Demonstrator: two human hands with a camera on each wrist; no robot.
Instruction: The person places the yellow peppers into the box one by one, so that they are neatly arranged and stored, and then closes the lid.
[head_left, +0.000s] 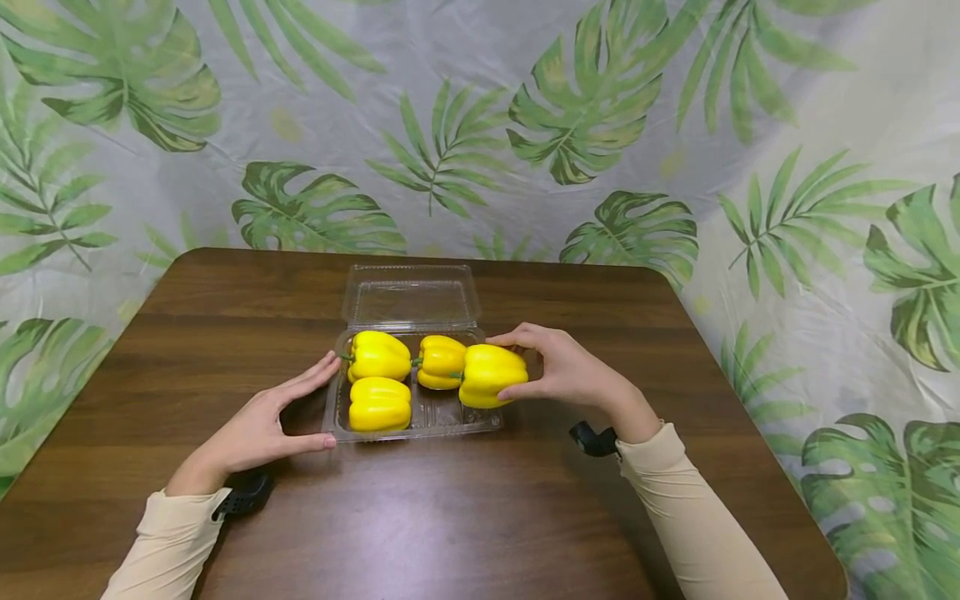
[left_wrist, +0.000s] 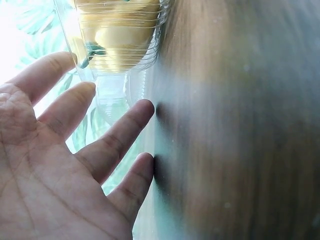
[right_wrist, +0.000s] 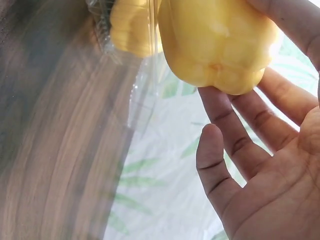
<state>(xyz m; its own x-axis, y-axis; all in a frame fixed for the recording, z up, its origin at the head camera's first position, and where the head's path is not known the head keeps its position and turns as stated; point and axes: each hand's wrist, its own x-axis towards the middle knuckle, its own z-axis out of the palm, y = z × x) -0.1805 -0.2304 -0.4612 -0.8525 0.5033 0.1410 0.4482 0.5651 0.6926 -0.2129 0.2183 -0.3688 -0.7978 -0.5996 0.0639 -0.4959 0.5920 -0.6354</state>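
Note:
A clear plastic clamshell container (head_left: 450, 421) lies on the table with its lid folded back. Two yellow bell peppers sit in its left half, one at the back (head_left: 380, 357) and one at the front (head_left: 380, 405); a third pepper (head_left: 440, 362) is in the back right. My right hand (head_left: 573, 372) holds another yellow bell pepper (head_left: 491, 376) between thumb and fingers, over the container's right side; the right wrist view shows this pepper (right_wrist: 220, 40) close up. With fingers spread, my left hand (head_left: 258, 425) touches the container's left edge, and its palm (left_wrist: 55, 175) holds nothing.
The brown wooden table (head_left: 420, 525) extends around the container. Behind the container's base, the transparent lid (head_left: 411, 298) lies toward the table's far edge. A leaf-patterned cloth (head_left: 465, 125) hangs behind the table. Each wrist wears a black device (head_left: 592, 439).

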